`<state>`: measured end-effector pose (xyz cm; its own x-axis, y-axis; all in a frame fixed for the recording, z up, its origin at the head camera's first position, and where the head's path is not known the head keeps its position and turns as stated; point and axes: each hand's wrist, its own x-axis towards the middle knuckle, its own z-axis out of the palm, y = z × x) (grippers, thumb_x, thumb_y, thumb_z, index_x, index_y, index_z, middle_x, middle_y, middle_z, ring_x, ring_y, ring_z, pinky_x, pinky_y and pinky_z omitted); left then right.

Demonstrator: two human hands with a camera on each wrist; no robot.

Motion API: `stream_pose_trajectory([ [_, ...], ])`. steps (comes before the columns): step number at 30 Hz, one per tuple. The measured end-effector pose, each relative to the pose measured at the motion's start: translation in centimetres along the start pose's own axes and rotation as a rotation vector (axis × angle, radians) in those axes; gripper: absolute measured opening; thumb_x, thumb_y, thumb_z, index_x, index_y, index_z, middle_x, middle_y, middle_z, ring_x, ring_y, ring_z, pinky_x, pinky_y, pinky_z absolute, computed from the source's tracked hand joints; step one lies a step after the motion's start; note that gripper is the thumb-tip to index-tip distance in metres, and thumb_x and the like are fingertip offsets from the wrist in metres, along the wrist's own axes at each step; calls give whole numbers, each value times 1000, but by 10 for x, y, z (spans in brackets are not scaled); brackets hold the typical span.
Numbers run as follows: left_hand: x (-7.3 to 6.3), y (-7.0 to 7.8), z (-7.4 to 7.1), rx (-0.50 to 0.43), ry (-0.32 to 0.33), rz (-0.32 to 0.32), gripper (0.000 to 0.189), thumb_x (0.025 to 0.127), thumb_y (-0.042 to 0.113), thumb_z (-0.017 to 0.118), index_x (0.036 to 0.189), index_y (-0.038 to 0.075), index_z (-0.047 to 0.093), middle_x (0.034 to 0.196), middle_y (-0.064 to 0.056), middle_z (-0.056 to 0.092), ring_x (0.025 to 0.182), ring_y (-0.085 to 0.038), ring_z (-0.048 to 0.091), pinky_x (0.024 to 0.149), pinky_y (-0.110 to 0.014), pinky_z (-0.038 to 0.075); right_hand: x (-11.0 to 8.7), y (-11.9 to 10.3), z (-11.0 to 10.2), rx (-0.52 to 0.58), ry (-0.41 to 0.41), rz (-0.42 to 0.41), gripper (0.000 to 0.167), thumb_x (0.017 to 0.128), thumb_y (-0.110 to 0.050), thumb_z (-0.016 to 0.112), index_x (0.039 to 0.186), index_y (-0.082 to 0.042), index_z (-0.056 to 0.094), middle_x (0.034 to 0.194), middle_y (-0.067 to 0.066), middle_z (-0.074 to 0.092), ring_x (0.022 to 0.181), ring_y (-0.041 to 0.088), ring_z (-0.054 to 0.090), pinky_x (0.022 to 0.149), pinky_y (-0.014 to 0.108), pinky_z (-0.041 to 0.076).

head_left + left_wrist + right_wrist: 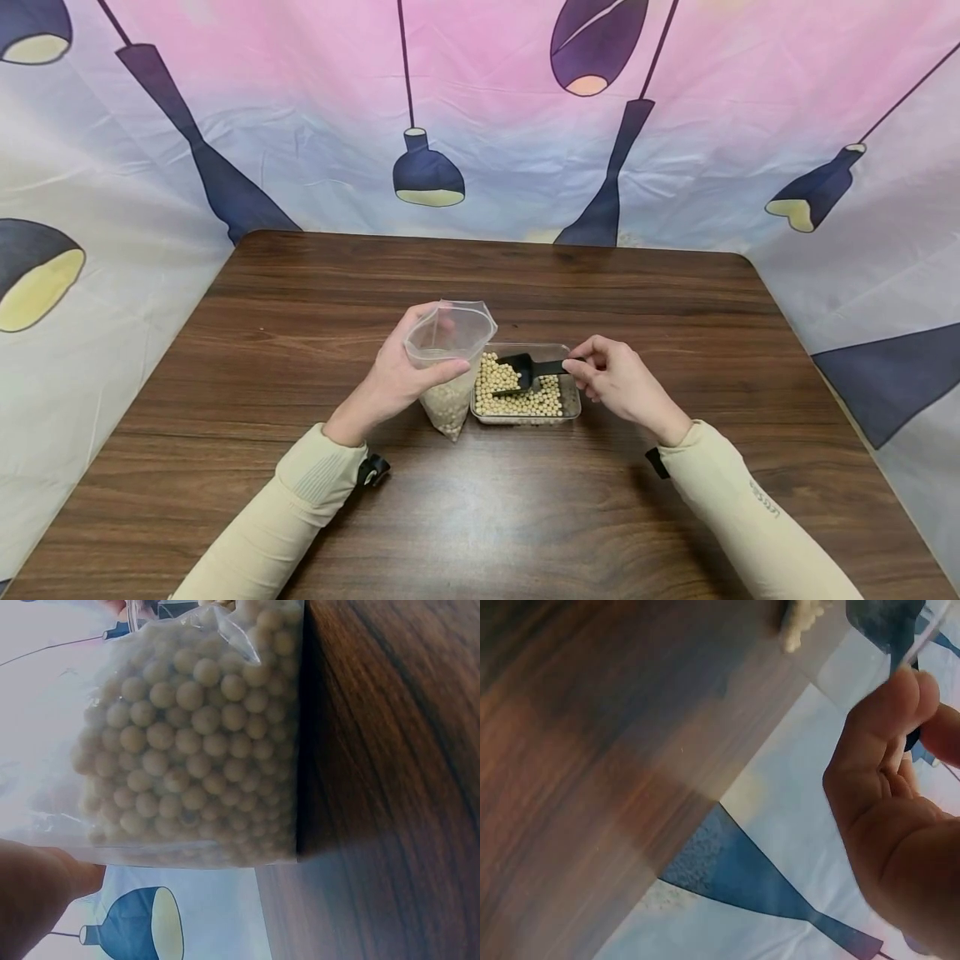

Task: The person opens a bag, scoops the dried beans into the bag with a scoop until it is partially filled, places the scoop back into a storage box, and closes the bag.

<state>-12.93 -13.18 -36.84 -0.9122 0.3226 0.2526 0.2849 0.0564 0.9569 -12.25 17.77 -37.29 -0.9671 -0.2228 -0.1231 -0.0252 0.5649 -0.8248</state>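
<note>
My left hand grips a clear plastic bag near its top, thumb in front and fingers behind, with the mouth held wide. Pale round beans fill the bag's lower part, which stands on the table. Just right of it sits a clear rectangular container holding more of the same beans. Between thumb and fingers, my right hand pinches the handle of a small black scoop. The scoop's head lies down among the container's beans, facing the bag.
Both things stand on a dark wood-grain table with rounded far corners. Behind and beside it hangs a cloth backdrop printed with lamps. A black wrist strap shows at the left cuff.
</note>
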Motion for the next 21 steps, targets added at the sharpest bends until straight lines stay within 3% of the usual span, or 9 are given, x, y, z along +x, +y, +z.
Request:
stream_pose_trajectory([
  [4, 0, -1, 0, 10, 5, -2, 66, 79, 5, 80, 135, 13, 46, 121, -11, 53, 108, -27, 57, 90, -33, 49, 1, 1, 4, -2, 25, -31, 18, 97, -21, 62, 106, -6, 63, 78, 13, 63, 66, 21, 57, 59, 31, 51],
  [8, 0, -1, 0, 15, 7, -1, 66, 79, 5, 80, 135, 14, 46, 121, -11, 53, 108, -27, 57, 90, -34, 49, 3, 1, 6, 83, 45, -39, 18, 99, -15, 58, 107, 0, 64, 77, 18, 63, 63, 17, 57, 58, 29, 51],
  [15, 0, -1, -1, 17, 9, 1, 66, 79, 5, 80, 135, 13, 47, 121, -11, 53, 108, -28, 57, 91, -35, 49, 6, 2, 9, 310, 36, 89, 23, 100, -12, 54, 112, 7, 61, 76, 13, 61, 61, 10, 54, 55, 23, 50],
  [21, 0, -2, -2, 10, 7, -5, 66, 79, 6, 80, 135, 14, 47, 121, -11, 53, 109, -26, 56, 92, -35, 49, 5, 7, 9, 377, 12, 140, 26, 100, -13, 54, 114, 8, 59, 74, 8, 58, 60, 10, 51, 55, 24, 47],
])
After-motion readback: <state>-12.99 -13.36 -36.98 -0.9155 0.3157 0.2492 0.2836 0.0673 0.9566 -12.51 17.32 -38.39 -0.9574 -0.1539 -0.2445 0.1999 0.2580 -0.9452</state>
